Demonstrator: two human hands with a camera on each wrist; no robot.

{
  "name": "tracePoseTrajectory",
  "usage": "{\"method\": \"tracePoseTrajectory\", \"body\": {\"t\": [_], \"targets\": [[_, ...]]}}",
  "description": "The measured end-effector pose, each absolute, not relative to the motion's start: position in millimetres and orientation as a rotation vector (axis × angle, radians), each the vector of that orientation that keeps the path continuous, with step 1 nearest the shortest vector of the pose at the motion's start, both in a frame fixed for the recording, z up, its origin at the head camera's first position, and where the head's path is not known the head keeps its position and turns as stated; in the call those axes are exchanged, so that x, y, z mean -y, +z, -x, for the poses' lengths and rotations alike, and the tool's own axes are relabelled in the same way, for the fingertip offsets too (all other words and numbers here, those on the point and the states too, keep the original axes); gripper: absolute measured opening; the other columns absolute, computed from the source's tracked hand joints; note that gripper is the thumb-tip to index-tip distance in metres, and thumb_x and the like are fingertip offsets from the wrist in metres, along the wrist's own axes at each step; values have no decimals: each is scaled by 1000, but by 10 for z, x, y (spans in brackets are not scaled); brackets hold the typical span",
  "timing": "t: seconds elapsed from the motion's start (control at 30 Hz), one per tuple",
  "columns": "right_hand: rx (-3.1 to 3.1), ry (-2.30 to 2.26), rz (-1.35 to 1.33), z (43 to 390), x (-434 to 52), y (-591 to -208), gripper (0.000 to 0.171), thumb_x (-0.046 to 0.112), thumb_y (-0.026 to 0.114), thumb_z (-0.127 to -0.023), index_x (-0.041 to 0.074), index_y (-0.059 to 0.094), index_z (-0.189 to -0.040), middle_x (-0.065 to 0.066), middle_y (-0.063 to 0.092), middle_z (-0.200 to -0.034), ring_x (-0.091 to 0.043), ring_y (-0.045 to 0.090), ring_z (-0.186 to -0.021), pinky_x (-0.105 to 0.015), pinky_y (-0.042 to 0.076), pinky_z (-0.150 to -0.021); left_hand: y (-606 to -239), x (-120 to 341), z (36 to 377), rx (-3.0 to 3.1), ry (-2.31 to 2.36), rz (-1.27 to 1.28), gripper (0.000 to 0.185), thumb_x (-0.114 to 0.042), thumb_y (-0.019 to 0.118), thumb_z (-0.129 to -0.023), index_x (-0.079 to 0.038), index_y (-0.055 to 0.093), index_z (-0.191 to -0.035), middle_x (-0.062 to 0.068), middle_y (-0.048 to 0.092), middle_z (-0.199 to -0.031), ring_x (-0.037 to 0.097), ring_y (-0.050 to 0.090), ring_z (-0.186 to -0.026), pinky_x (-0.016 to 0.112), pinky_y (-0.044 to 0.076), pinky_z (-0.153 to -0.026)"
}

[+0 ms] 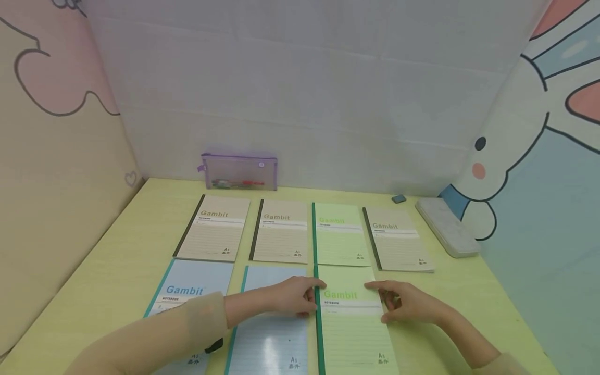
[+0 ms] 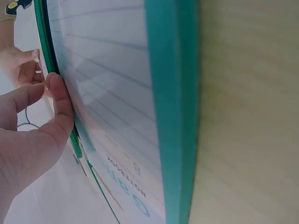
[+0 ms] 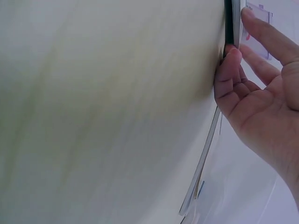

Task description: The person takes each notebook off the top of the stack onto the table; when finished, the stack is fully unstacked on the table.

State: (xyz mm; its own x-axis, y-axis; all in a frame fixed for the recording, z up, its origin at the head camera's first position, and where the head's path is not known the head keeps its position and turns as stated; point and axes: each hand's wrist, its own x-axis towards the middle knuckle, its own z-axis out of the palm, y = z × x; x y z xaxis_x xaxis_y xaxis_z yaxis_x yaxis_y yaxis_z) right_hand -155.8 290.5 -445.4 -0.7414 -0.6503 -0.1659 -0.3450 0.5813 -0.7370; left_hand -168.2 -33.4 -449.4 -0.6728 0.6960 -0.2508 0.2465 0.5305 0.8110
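A green Gambit notebook [image 1: 353, 328] lies flat at the front of the yellow-green desk [image 1: 117, 271]. My left hand [image 1: 300, 297] touches its dark green spine edge, lying over the top of a blue notebook [image 1: 272, 333] beside it. My right hand [image 1: 405, 303] touches the green notebook's right edge, index finger stretched toward the top corner. In the left wrist view my thumb [image 2: 58, 107] presses along the edge between the blue notebook [image 2: 117, 93] and the green spine. In the right wrist view my fingertips [image 3: 229, 60] meet the notebook's edge on the desk [image 3: 93, 116].
Another blue notebook [image 1: 187, 291] lies at the front left. Behind are a beige notebook [image 1: 213, 229], a second beige [image 1: 281, 232], a green one [image 1: 338, 234] and a third beige [image 1: 397, 239]. A purple mesh pouch [image 1: 240, 172], small eraser [image 1: 398, 198] and grey case [image 1: 447, 226] sit by the walls.
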Motion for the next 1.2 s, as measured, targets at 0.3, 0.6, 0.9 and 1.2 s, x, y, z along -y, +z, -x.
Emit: {"method": "tracePoseTrajectory", "body": {"t": [0.3,0.6,0.9,1.2], "targets": [[-2356,-906,827,1561,-2877,-4258,62,30,75,-80,6,52,-132,-5,55,-95,-8,54,-74,-20,47,-62,-4428,391,1729,-2195,1069,-763,48,-11,61,-88,-11,50,-135,-2,63,-77,11,63,-63,22,52,-59],[-2452,-831,857,1673,-2735,-3896,58,25,73,-83,7,51,-133,-9,55,-101,-9,54,-78,-23,50,-66,-4226,588,1838,-2252,1164,-865,43,-13,61,-90,-11,52,-132,-5,61,-89,13,64,-74,24,52,-60],[-2595,-819,967,1879,-2419,-3592,51,22,73,-84,16,54,-131,4,55,-98,-11,52,-75,-22,49,-63,-3992,921,1987,-2490,1153,-920,41,-28,66,-89,-19,54,-128,-10,60,-91,6,59,-85,24,52,-74],[-2697,-877,994,2079,-2031,-3508,44,24,71,-85,15,59,-126,3,60,-104,-14,54,-84,-23,48,-65,-3688,1376,2137,-2718,1214,-817,43,-26,68,-88,-17,55,-127,-5,59,-94,11,57,-85,28,52,-72]]}}
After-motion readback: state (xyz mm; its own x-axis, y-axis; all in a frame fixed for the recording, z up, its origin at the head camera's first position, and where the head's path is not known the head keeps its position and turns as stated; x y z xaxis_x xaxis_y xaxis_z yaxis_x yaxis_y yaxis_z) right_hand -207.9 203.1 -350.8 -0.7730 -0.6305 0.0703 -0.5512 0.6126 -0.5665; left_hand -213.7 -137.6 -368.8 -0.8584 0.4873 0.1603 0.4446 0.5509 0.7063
